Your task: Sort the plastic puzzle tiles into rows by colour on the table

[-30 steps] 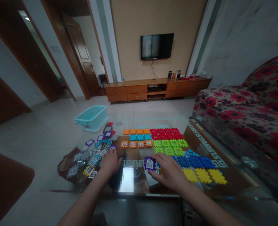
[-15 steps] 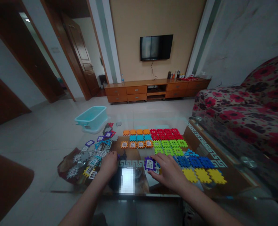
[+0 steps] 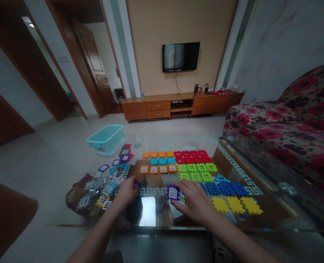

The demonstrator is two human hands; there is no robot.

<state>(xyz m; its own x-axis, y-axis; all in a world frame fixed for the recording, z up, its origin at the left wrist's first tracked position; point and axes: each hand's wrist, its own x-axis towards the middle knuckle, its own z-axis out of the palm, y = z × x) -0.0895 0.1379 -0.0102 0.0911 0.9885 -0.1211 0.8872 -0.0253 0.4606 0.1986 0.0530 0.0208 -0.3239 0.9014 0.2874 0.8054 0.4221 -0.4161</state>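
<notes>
My right hand (image 3: pixel 196 202) has thumb and fingers around the right edge of a purple interlocking tile (image 3: pixel 173 193) with a white window insert. My left hand (image 3: pixel 127 190) is closed near the table's middle. A sliver of a purple piece (image 3: pixel 136 184) shows at its fingertips; most of it is hidden. Beyond both hands runs a row of orange tiles with white windows (image 3: pixel 158 169). Blue tiles (image 3: pixel 225 189) and yellow tiles (image 3: pixel 236 205) lie right of my right hand, and green tiles (image 3: pixel 196 172) just past it. Several loose tiles, including a grey one (image 3: pixel 98 183), are scattered left of my left hand.
Red tiles (image 3: pixel 193 156), plain orange tiles (image 3: pixel 162 154) and light-blue tiles (image 3: pixel 162 160) form rows on the glass table (image 3: pixel 148 229). A turquoise tub (image 3: pixel 107 137) stands beyond the table's left side. A floral sofa (image 3: pixel 285 120) borders the right.
Both hands stay in nearly the same places. The purple window tile sits slightly lower and further left in view, and the whole view has shifted a little.
</notes>
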